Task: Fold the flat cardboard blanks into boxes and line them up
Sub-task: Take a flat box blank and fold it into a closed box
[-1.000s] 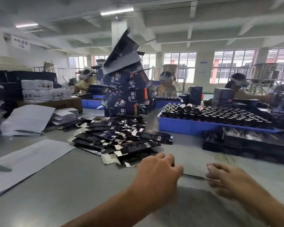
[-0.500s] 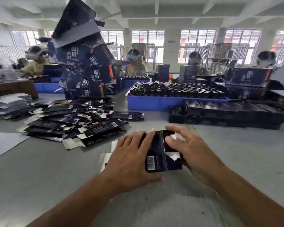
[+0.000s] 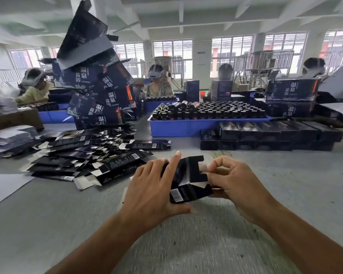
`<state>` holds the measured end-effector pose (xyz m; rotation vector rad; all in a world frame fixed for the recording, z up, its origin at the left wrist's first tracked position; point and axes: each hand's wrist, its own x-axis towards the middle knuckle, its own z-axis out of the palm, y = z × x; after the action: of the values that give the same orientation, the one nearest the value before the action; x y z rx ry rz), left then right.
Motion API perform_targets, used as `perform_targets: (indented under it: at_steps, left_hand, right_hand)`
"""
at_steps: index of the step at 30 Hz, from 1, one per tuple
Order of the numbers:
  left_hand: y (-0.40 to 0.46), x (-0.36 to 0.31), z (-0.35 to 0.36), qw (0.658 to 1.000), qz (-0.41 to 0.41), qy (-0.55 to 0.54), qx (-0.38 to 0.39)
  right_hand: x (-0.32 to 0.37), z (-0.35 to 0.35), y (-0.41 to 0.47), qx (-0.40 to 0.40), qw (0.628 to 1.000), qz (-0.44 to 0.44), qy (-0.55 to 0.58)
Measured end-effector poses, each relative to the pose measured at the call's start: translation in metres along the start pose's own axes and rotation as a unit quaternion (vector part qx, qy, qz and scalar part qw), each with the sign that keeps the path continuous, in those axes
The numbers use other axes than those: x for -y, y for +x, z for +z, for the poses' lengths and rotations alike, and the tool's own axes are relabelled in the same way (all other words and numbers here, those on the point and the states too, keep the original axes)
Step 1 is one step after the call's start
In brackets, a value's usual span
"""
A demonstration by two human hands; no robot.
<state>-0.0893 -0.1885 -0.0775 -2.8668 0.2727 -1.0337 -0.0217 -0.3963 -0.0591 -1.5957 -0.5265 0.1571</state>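
We hold one dark cardboard blank (image 3: 188, 178) above the grey table (image 3: 48, 224), partly opened into a box shape, its barcode panel facing us and a notched flap standing up at its far end. Our left hand (image 3: 152, 186) grips its left side, fingers laid over the top panel with the index finger raised and the thumb tucked under the barcode end. Our right hand (image 3: 232, 178) holds the right end, fingers curled in a narrow pinch at the pale inner flap.

To the left of the blank, and a little beyond it, lies the loose pile of flat blanks (image 3: 83, 153), fanned over one another. Beyond the blank on the right, a row of folded dark boxes (image 3: 269, 135) stands in line, just in front of the blue tray (image 3: 186, 127) filled with dark capped bottles (image 3: 216, 110). Behind the pile rises a crooked stack of larger printed cartons (image 3: 99, 89). Beyond the tray, seated people wearing headsets (image 3: 155, 73) work at the far side.
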Motion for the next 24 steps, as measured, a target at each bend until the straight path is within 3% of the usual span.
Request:
perform_targets:
  at_steps: [18,24]
  left_hand:
    - [-0.002,-0.006,-0.009,0.998,0.017,-0.026,-0.046]
    - [-0.001,-0.008,-0.014,0.996,0.034,-0.058,-0.055]
  right_hand:
    - [0.009,0.006,-0.008,0.053,0.991,-0.082,-0.088]
    - [0.014,0.011,-0.013,0.009,0.986,-0.132,-0.098]
